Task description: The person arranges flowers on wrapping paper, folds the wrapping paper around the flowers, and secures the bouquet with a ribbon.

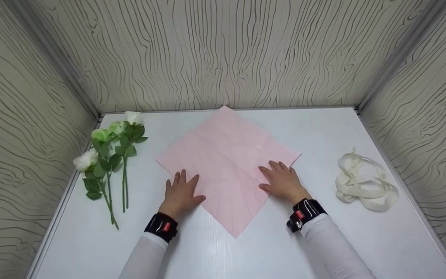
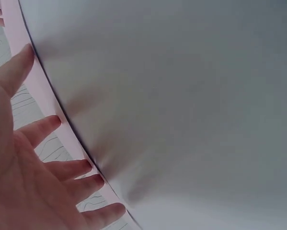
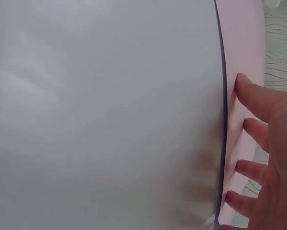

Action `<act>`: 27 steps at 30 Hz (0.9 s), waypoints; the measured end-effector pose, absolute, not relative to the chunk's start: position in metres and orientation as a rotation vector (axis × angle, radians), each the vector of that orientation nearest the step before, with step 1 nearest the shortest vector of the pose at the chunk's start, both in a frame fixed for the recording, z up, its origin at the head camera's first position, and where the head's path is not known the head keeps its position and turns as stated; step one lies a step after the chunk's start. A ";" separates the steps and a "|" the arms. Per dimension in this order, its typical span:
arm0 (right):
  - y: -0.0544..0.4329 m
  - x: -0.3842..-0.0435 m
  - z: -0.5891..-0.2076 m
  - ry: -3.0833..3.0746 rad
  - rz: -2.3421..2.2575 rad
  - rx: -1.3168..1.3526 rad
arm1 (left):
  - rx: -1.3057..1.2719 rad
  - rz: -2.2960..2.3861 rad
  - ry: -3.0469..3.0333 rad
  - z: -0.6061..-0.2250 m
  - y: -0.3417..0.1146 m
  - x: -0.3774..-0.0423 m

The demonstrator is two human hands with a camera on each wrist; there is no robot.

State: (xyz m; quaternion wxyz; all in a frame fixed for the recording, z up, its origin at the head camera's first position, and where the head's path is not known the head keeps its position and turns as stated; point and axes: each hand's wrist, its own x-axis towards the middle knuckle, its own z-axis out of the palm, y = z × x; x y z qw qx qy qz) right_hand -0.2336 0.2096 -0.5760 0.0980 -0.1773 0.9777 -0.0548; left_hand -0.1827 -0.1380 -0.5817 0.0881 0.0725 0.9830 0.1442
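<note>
Paper (image 1: 223, 155) at frame centre, touched by left hand (image 1: 180, 197) and right hand (image 1: 283, 183), grip wide on both; ribbon (image 1: 357, 180) at right.

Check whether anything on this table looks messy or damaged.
Nothing looks spilled or broken. Only the ribbon stands out slightly: it lies in loose, uneven loops on the right, while the pink sheet is spread out with faint creases.
</note>
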 end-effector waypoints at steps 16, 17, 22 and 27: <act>0.252 -0.240 -0.582 2.859 -0.220 -0.433 | 0.217 0.354 2.956 -0.581 -0.138 -0.178; 0.252 -0.240 -0.582 2.855 -0.217 -0.430 | 0.218 0.355 2.956 -0.581 -0.137 -0.177; 0.253 -0.238 -0.582 2.858 -0.223 -0.430 | 0.216 0.323 2.966 -0.583 -0.136 -0.173; 0.254 -0.235 -0.582 2.866 -0.250 -0.429 | 0.221 0.306 2.980 -0.585 -0.137 -0.171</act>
